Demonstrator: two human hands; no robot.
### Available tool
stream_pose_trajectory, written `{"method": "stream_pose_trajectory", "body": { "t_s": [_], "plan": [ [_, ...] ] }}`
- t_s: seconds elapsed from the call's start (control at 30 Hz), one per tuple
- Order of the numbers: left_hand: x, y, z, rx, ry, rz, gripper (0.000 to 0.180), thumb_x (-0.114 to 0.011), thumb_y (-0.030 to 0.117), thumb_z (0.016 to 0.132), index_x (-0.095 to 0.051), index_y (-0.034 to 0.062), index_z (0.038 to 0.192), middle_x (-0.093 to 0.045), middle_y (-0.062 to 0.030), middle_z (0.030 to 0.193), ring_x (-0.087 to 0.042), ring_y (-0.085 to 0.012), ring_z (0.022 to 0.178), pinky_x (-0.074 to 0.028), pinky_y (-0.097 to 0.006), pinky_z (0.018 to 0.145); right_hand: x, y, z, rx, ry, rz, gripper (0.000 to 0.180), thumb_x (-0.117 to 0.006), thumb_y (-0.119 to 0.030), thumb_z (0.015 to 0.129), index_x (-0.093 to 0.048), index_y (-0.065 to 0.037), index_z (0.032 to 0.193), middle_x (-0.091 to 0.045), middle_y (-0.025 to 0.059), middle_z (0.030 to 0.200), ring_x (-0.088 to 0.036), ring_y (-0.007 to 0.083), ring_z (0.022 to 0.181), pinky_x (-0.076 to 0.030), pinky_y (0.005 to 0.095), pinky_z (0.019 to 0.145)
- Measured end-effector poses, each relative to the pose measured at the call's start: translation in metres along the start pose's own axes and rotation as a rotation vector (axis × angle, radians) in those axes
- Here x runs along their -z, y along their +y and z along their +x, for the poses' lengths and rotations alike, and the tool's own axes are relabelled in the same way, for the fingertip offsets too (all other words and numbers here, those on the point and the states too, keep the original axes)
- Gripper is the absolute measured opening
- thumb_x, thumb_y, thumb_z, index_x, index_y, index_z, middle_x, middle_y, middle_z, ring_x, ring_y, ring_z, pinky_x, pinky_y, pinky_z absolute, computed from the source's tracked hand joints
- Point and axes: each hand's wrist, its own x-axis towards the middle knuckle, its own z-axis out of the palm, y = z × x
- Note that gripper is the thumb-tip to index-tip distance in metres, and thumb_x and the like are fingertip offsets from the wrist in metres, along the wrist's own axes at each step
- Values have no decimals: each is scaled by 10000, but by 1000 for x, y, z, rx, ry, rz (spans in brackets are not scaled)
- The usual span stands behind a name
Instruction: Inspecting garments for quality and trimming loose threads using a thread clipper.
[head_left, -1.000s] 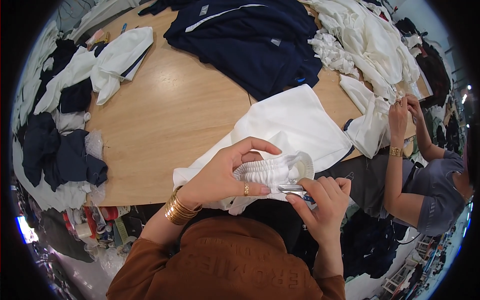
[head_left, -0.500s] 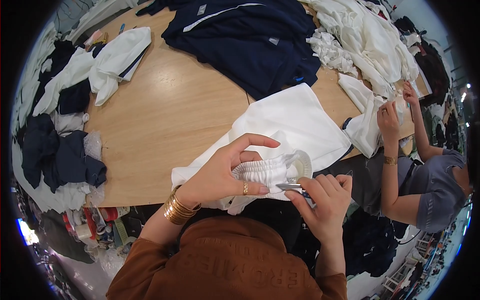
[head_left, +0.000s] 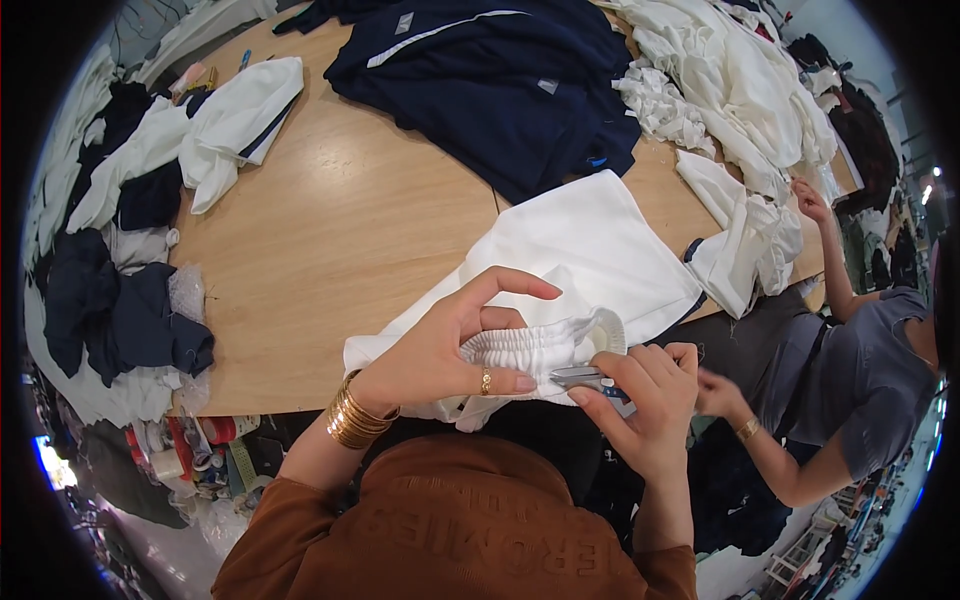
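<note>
A white garment (head_left: pixel 590 235) lies on the table's near edge, its gathered elastic waistband (head_left: pixel 520 345) raised toward me. My left hand (head_left: pixel 440 345) grips that waistband, thumb pressed on the near side and fingers behind or inside it; the index finger is stretched out. In my right hand (head_left: pixel 645 400) are small metal thread snips (head_left: pixel 577 376) with a dark blue part showing below the fingers. Their blades point left and touch or nearly touch the waistband just right of my left thumb. My right fingers hide most of the handle.
Across the wooden table (head_left: pixel 300 250) lies a navy garment (head_left: pixel 490 90). White fabric (head_left: pixel 730 80) is heaped at the far right; white and navy pieces (head_left: pixel 130 310) lie along the left. At the right sits a co-worker (head_left: pixel 850 380), one hand near my right hand.
The snips' blades have shifted slightly left and look more spread. My left hand stays nearly still. The co-worker's nearer hand has dropped from the white fabric toward my right side.
</note>
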Motion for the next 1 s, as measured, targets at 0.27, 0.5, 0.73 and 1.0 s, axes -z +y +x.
{"method": "stream_pose_trajectory", "body": {
  "t_s": [0.27, 0.5, 0.73, 1.0],
  "plan": [
    [1, -2, 0, 3, -21, -12, 701, -753, 13, 645, -396, 65, 1247, -621, -65, 948, -569, -68, 855, -448, -196, 735, -2, 1, -1, 44, -19, 29, 261, -716, -313, 665, -593, -97, 747, -458, -1, 589, -405, 180, 542, -259, 329, 638],
    [1, 0, 0, 14, -13, -28, 689, -749, 5, 642, -402, 65, 1234, -621, -67, 948, -569, -67, 857, -451, -196, 731, 4, -1, 0, 10, -34, -32, 257, -719, -312, 668, -586, -101, 731, -442, 2, 580, -413, 181, 545, -260, 332, 638],
    [2, -3, -1, 0, -2, -19, 685, -748, 6, 640, -403, 62, 1229, -619, -65, 940, -569, -66, 844, -449, -191, 724, 3, -1, 0, 36, -38, -72, 261, -733, -340, 672, -590, -135, 749, -463, -13, 617, -449, 164, 549, -271, 325, 625],
    [1, -1, -1, 26, -2, -38, 675, -747, 12, 639, -407, 59, 1220, -613, -64, 936, -561, -58, 827, -449, -183, 683, 0, -2, -2, 48, -22, -91, 267, -729, -346, 680, -591, -130, 755, -466, -11, 625, -446, 164, 549, -268, 324, 630]
  ]
}}
